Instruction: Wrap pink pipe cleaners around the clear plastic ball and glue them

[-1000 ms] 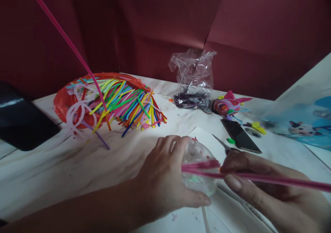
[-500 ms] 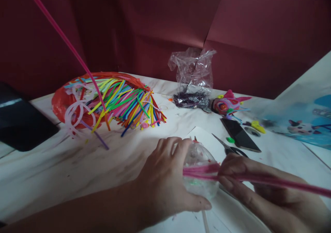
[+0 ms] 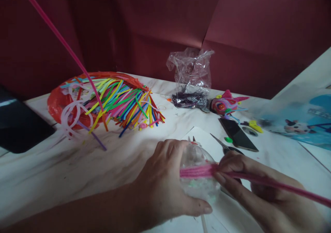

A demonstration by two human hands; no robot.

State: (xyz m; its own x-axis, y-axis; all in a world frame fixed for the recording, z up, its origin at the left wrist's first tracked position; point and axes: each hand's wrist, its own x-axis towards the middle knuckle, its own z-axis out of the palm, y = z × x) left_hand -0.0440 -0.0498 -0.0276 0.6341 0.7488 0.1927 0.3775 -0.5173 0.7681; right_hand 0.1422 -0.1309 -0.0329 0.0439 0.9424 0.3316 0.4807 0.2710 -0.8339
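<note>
Pink strands (image 3: pixel 198 171) bunch; right hand (image 3: pixel 276 202) pinches them.

From here I see hot-pink strands (image 3: pixel 198 171), a red bag (image 3: pixel 54 105) far left, white tabletop (image 3: pixel 111 167) veined grey-brown, maroon backdrop (image 3: pixel 160 15).

Left hand (image 3: pixel 165 181) kinda blocks the clear plastic ball (image 3: pixel 198 155), right hand (image 3: pixel 271 203) partly hides the scissors (image 3: pixel 224 146), and the pink pipe cleaner (image 3: pixel 258 179) runs out of frame.

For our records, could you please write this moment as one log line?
left hand: cupping clear round object | right hand: pinching pink strands across it | scissors: partly hidden behind right hand
</note>
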